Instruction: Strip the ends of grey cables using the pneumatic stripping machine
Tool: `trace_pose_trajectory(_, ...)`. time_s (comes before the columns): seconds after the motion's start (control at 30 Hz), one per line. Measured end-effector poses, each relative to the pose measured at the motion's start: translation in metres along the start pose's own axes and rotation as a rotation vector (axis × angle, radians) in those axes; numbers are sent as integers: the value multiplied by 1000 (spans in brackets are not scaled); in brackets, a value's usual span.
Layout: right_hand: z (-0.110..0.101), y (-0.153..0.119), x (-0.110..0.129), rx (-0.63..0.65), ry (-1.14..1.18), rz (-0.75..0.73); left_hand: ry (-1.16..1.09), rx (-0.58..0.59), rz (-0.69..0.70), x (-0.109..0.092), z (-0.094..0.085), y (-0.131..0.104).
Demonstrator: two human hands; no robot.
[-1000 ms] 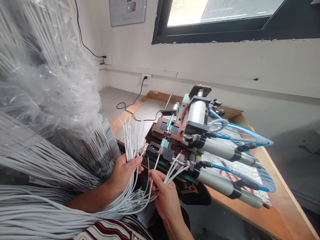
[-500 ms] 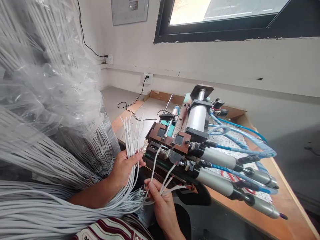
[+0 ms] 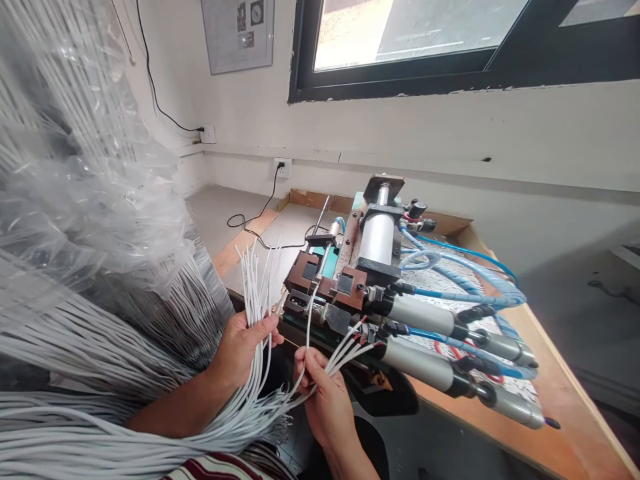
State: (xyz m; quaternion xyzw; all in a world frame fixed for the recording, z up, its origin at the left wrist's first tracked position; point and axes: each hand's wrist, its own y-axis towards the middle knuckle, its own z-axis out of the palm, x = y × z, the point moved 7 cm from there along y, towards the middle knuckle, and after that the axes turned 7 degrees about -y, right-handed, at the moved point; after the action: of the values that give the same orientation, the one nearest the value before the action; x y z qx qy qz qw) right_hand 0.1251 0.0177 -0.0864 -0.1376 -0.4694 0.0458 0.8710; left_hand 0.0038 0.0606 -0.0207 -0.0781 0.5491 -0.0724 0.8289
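My left hand (image 3: 245,347) is closed round a bundle of white cables (image 3: 256,287), whose ends fan upward. My right hand (image 3: 323,390) pinches a single white cable (image 3: 309,320) between thumb and fingers. That cable's upper end reaches the brown clamp blocks of a pneumatic wire-stripping machine (image 3: 325,287); its tip is hidden there. Several more cables (image 3: 345,353) with reddish inner wires at their ends stick out past my right hand toward the machine's front. The lower lengths of all these cables run left across my lap.
Large bunches of grey cables (image 3: 90,320) fill the left side, partly under clear plastic wrap (image 3: 100,200). Blue air hoses (image 3: 470,267) and silver cylinders (image 3: 420,363) extend right over the wooden-edged bench (image 3: 565,400). A black power cord (image 3: 273,193) runs to a wall socket.
My right hand has risen slightly with the single cable, whose tip now sits higher, at the clamp blocks. The stripped cables beside it are bunched closer. The view has shifted a little.
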Motion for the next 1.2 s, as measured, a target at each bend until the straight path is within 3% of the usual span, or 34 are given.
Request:
trace_pose_trajectory(0.37, -8, 8, -7, -34, 27, 48, -7, -3, 22, 2, 0, 5)
trace_pose_trajectory(0.57, 11, 10, 5, 63, -275, -119, -107, 67, -39, 14, 11, 3)
trace_pose_trajectory(0.67, 19, 8, 9, 92, -308, -177, -144, 127, -76, 17, 20, 1)
trace_pose_trajectory(0.8, 13, 9, 4, -17, -166, -100, -150, 84, -136, 15, 21, 2)
trace_pose_trajectory(1.03, 5, 20, 16, -208, 100, -117, -121, 46, -98, -11, 20, 20)
trace_pose_trajectory(1.2, 12, 22, 19, -226, 299, 5, -106, 50, -87, -20, 25, 24)
